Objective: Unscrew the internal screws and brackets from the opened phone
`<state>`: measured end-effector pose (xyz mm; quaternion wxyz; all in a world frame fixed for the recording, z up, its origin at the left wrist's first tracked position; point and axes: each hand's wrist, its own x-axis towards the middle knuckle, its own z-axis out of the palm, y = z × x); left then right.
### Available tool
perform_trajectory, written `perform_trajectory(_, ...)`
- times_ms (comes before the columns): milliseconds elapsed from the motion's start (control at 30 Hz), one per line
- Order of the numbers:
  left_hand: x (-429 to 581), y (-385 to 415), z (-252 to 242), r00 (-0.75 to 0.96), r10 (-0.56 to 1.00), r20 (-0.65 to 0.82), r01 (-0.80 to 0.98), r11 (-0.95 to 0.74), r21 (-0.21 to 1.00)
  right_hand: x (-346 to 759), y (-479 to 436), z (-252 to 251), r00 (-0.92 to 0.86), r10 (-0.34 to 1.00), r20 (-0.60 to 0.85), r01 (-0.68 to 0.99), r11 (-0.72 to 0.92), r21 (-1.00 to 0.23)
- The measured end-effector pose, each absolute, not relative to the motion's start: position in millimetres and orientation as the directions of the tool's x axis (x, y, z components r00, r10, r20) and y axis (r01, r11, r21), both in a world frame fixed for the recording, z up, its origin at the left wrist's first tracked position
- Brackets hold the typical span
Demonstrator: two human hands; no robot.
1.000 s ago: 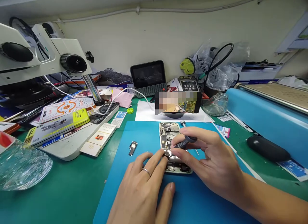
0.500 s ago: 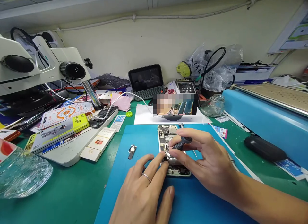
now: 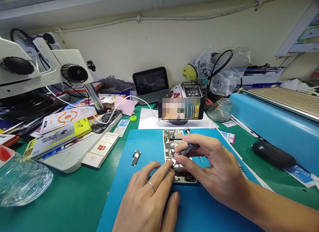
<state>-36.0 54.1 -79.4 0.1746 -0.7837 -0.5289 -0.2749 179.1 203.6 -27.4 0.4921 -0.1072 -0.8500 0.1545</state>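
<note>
An opened phone [image 3: 170,136] with bare inner parts lies on the blue mat [image 3: 147,142]. My right hand [image 3: 216,169] grips a dark screwdriver [image 3: 191,148] between thumb and fingers, tilted over the phone's lower half. Its tip is hard to make out behind the fingers. My left hand [image 3: 149,195], with a ring on one finger, has its fingers stretched forward, fingertips touching the phone's lower left side. The left thumb rests apart from them. A small dark phone part [image 3: 136,157] sits on the mat to the left of the phone.
A propped phone [image 3: 183,109] shows a video behind the mat. Microscope [image 3: 77,69], boxes [image 3: 59,139] and a clear glass dish [image 3: 25,178] stand left. On the right are a blue machine [image 3: 274,119], a glass jar [image 3: 220,110] and a black case [image 3: 273,154].
Both hands stay almost in place at the phone. The screwdriver handle looks slightly turned, and the left fingertips have shifted a little. The picture on the propped phone differs.
</note>
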Motion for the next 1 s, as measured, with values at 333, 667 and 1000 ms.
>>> perform_trajectory(333,-36.7,55.5,-80.3,0.291,0.737,0.61,0.924,-0.382,0.02,179.4,204.1,-26.0,-0.485,0.344,0.804,0.05,0.929,-0.367)
perform_trajectory(667,-25.4,51.8,-84.2,0.203,0.775,0.598,0.94,-0.325,0.102,180.7,203.3,-26.2,-0.488,0.353,0.798,0.055,0.925,-0.375)
perform_trajectory(1000,-28.6,53.3,-80.9,0.235,0.765,0.599,0.931,-0.354,0.087,179.3,205.6,-30.8,-0.492,0.366,0.79,0.048,0.917,-0.396)
